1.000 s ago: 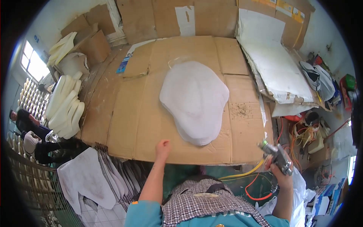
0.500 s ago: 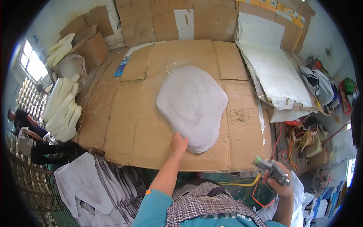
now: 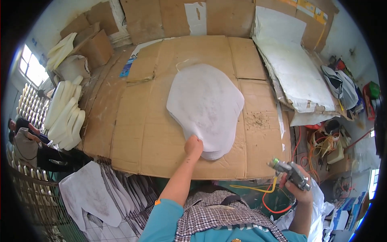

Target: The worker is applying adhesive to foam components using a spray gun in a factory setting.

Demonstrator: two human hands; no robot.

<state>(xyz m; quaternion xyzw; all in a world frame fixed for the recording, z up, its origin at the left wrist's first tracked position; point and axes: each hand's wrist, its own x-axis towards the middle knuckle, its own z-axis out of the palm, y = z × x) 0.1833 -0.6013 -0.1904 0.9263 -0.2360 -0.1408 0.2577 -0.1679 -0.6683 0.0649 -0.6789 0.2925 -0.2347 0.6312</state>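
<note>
A stack of white shaped sheets [image 3: 205, 103] lies on the cardboard-covered table [image 3: 133, 125]. My left hand [image 3: 193, 146] pinches the near edge of the top sheet, fingers closed on it. Off the table's front right corner, my right hand [image 3: 297, 186] grips a grey metal spray gun [image 3: 291, 173] with its nozzle pointing left. A yellow hose [image 3: 258, 188] and a red hose hang from the gun.
White foam pieces [image 3: 64, 115] are stacked at the table's left. More white sheets [image 3: 90, 195] lie on a rack at the lower left. Large white boards [image 3: 296, 76] lean at the right, beside clutter and orange cables [image 3: 322, 147]. A person [image 3: 22, 139] sits at the far left.
My left hand moved right from the table's front edge onto the near edge of the white sheets and took hold. My right hand with the spray gun dropped slightly lower.
</note>
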